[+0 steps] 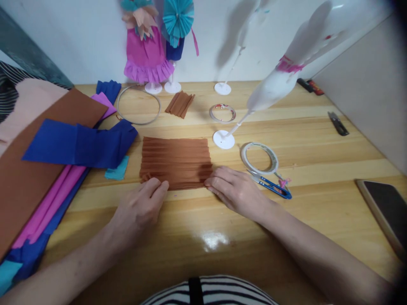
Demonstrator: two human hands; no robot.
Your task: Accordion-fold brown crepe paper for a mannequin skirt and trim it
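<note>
My L hand [140, 203] is curled, fingertips pinching the near L corner of the pleated brown sheet [174, 159]; my R hand [233, 188] pinches its near R corner, thumb & fingers together. Sheet lies flat abt mid-surface [184, 233], pleats running side to side, roughly parallel w/ the back edge.

Most room's toward me: a wide strip of wood btwn the sheet's near side & my striped top [235, 290] at the near edge.

L side's tight: blue strip [60, 144] atop a big brown piece [19, 182], w/ pink fabric [47, 205] below, covers the L edge. Teal scrap [117, 170] sits just beside the sheet.

Toward the back edge: metal hoop [139, 123] & small pleated piece [180, 104], w/ a narrow gap before my sheet.

R of the sheet: round white base [224, 142] nr its far R corner, then white tape roll [274, 162] & blue snips [275, 189], both close to my R hand. Beyond them, more open wood up to the phone [386, 212] nr the R edge; dark cutter [338, 123] farther back along that edge.
</note>
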